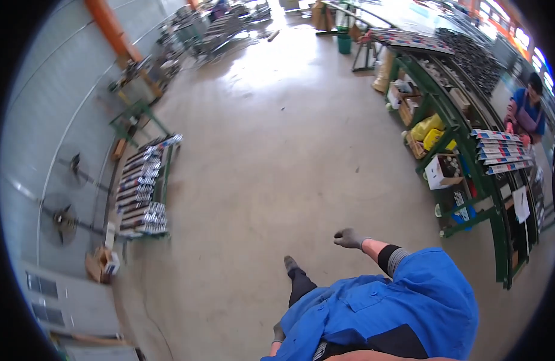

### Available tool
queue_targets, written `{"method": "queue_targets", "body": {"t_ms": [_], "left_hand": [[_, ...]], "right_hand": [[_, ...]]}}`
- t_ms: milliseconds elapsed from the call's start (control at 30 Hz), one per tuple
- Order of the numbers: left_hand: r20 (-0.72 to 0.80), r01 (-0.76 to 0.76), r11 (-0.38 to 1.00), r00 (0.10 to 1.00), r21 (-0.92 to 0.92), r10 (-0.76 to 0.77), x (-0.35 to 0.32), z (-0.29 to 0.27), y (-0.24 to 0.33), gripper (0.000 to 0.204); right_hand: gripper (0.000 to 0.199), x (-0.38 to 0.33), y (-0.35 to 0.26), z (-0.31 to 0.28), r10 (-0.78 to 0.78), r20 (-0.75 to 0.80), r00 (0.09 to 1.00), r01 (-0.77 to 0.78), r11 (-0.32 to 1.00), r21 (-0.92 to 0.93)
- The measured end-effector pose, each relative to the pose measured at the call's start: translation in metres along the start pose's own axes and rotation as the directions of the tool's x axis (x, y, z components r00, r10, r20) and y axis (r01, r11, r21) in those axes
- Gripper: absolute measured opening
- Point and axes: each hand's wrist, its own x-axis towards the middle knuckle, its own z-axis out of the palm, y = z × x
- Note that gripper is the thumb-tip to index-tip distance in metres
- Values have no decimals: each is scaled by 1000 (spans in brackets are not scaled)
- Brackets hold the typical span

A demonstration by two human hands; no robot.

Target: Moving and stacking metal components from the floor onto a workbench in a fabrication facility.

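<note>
My right hand (349, 238), in a grey work glove, hangs over the bare floor ahead of my body. Its fingers are curled in and I see nothing between them. Low in the view, my left hand (278, 333), also in a grey glove, is at my left side. The blue jacket (373, 301) covers part of it, so its fingers do not show. Neither hand touches any object that I can see. One dark shoe (290, 263) steps forward on the floor (253, 168).
On the left, a green rack (167, 180) holds several metal profiles (142, 186), with wall fans (64, 218) beyond. Along the right runs a green workbench (434, 102) with boxes (443, 171) beneath. A co-worker (527, 108) handles striped profiles (500, 150) there. A green bin (344, 43) stands farther off.
</note>
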Motion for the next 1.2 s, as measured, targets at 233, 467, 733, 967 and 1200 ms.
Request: {"method": "queue_targets", "body": {"t_ms": [233,467,733,967,1200], "left_hand": [[336,430,479,902,-766,-272,215,-245,54,20],[253,314,716,948,-624,-195,443,-393,109,23],[310,341,761,931,-551,-193,633,-441,248,22],[270,261,872,950,-415,-156,804,-490,324,30],[324,135,959,945,-249,-49,1018,-542,367,35]], "right_hand": [[47,5,32,-23,481,-10,877,-471,862,188],[36,88,56,13,555,-36,831,-487,757,437],[40,326,63,-132,513,55,857,-504,812,294],[44,592,-20,-451,327,-291,899,-228,917,327],[44,767,-65,-615,271,-368,889,-177,946,271]]}}
